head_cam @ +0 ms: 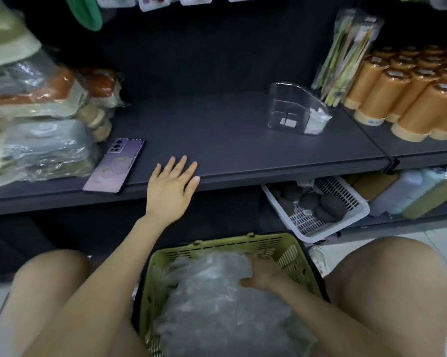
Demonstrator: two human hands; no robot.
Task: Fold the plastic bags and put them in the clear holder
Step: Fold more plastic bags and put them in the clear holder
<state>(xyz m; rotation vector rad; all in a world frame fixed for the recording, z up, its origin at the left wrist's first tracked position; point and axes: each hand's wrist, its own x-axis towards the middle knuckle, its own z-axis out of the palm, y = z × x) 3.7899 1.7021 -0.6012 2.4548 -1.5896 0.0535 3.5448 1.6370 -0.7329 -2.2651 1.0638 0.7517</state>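
Beneath the right hand (263, 275), a heap of crumpled plastic bags (212, 305) fills a green basket (243, 243), whose long axis runs from the person toward the shelving. The hand lies on the heap with thumb out to the left; blur hides whether the fingers grip. The left hand (171, 186) rests flat, fingers spread, on the front edge of the dark shelf (243, 140), just right of a purple phone (114, 166). Well beyond this hand and to its right stands the clear holder (292, 109), upright, long axis along the shelf, its low end pointing right toward orange rolls (402, 94). A pale folded bag (316, 122) sits in that low end.
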